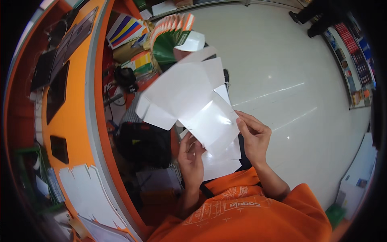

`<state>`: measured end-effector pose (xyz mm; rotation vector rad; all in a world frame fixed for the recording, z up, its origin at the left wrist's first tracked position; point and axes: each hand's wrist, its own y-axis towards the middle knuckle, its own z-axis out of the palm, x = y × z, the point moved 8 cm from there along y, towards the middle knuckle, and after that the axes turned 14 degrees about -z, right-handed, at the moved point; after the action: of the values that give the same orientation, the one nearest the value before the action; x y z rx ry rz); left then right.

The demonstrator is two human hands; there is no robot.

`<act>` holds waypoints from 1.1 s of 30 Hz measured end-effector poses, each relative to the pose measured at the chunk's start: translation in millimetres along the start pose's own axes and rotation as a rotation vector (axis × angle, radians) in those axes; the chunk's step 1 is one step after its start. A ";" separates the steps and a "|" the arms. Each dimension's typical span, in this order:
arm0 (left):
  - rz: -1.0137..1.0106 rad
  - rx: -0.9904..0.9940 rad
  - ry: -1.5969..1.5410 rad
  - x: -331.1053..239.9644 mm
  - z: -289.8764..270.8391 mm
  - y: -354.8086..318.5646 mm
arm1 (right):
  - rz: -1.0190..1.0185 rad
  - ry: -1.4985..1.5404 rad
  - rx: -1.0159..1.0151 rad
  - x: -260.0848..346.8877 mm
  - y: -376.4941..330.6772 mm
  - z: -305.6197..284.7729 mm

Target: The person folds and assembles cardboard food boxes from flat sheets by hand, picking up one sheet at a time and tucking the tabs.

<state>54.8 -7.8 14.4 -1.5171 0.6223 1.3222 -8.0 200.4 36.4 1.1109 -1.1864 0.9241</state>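
A white die-cut sheet of box card (183, 86), glossy and creased into panels and flaps, spreads out in front of me. My left hand (191, 159) is closed on its lower left edge, with fingertips partly behind the card. On the right edge, my right hand (254, 137) pinches the card between thumb and fingers. The panel between my hands catches a bright reflection, and the lower panels hang down toward my lap. The big upper panel with its side flaps leans away to the upper left.
An orange counter (76, 121) at left carries dark tablet-like devices and a stack of white die-cut sheets (90, 193). A black bag (143, 143) sits beneath it. Fanned green-orange printed cards (165, 44) lie beyond the card. Far right, a person's legs (318, 16) stand by shelves (348, 60).
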 end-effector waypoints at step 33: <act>-0.305 0.039 0.007 48.9 -31.1 4.3 | -0.612 -0.551 0.618 17.4 -49.1 80.0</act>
<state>77.9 -26.8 -35.4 -1.5170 0.3985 1.0660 23.8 111.1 47.3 2.1829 -0.8864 0.5087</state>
